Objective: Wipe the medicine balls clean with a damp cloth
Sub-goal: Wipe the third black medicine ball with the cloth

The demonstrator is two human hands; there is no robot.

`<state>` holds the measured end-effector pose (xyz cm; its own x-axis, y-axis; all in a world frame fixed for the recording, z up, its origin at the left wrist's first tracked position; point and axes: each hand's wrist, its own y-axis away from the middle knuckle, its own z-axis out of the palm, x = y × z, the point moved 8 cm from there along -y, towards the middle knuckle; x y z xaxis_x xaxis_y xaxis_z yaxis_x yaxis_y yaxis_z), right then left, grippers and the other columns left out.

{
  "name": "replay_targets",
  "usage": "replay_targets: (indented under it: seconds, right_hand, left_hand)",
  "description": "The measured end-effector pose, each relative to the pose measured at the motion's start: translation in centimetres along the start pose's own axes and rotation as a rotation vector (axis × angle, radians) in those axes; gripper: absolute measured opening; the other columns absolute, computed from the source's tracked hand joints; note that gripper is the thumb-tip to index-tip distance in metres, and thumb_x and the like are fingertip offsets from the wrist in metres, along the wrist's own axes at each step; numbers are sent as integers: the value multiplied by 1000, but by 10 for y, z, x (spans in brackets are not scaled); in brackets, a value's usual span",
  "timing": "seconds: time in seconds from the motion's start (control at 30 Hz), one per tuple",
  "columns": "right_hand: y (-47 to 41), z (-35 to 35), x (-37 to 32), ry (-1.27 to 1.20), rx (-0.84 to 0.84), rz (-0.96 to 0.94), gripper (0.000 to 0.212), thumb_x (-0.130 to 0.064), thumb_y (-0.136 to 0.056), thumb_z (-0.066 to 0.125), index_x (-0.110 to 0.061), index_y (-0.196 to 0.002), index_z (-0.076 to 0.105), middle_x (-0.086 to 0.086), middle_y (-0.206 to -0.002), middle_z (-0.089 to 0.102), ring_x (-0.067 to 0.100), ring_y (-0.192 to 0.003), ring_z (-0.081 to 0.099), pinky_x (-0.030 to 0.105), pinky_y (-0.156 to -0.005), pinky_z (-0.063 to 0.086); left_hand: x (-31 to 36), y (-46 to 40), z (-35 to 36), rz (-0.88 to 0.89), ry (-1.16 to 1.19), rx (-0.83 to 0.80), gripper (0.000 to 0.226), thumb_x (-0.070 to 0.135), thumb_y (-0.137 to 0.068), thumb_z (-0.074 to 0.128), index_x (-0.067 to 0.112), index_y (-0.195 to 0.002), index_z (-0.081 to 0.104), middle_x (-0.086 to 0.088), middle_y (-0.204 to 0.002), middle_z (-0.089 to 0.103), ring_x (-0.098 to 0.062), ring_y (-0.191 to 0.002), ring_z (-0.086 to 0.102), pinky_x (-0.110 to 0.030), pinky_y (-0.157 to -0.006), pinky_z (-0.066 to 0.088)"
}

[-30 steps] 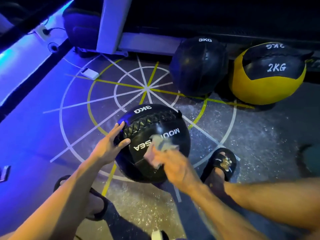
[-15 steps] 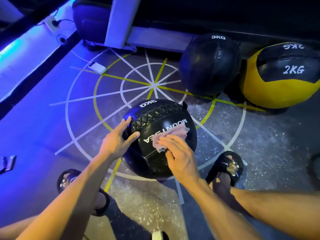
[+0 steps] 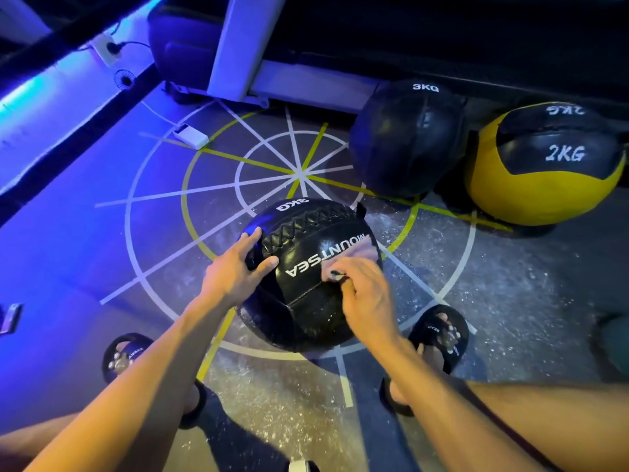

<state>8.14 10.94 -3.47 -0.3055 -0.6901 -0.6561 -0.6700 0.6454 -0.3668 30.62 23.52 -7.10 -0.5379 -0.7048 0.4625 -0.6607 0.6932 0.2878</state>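
Currently I have the black 3KG medicine ball (image 3: 306,284) resting on the floor (image 3: 510,301), on the painted circle-and-spoke markings (image 3: 299,173), directly between my two sandalled feet. Its "MOUNTSEA" lettering and a stitched seam face up toward me.

Left hand (image 3: 235,270): grip open. The fingers are spread and extended, lying flat against the upper left side of the ball, the thumb pointing toward the lettering. It holds nothing; it only presses on the ball.

Right hand (image 3: 367,294): grip closed on the cloth (image 3: 357,257). The fingers are curled and pinch the near edge of the pale cloth, which lies flat against the upper right of the ball, just beside the end of the lettering. The far part of the cloth shows beyond my fingertips.

Two more medicine balls sit well apart from this one, at the far right against the dark base of the equipment: a black 3KG ball (image 3: 405,141) and, to its right, a yellow-and-black 2KG ball (image 3: 544,172). The two stand close together; I cannot tell whether they touch.

A small white device (image 3: 190,137) with a cable lies on the floor at the far left of the markings.
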Motion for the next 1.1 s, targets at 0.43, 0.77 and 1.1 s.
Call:
replay_targets:
  seconds: [0.43,0.77,1.1]
  right_hand:
    - [-1,5,-13,45,-100,-118,25,-8,-94,48,-17,-98,71,-4,-99,72,15,-92,61,30,-76,53]
    - [-12,-10,10,37,-130,-59,33,0,-91,50,-22,-103,72,-5,-103,71,14,-96,65,38,-81,59]
    - [5,25,-34,18,-378,-345,36,-2,-85,50,-27,-98,72,-11,-104,72,13,-96,67,36,-82,58]
  left_hand:
    - [3,2,3,2,8,17,77,69,-94,52,45,-161,22,8,-169,22,-31,-139,52,-45,-104,46]
    - [3,4,4,-10,45,19,76,66,-95,54,44,-161,22,10,-170,20,-30,-143,47,-46,-107,44]
    - [-5,4,4,-16,74,12,77,69,-92,55,48,-159,23,12,-169,20,-30,-139,52,-46,-106,46]
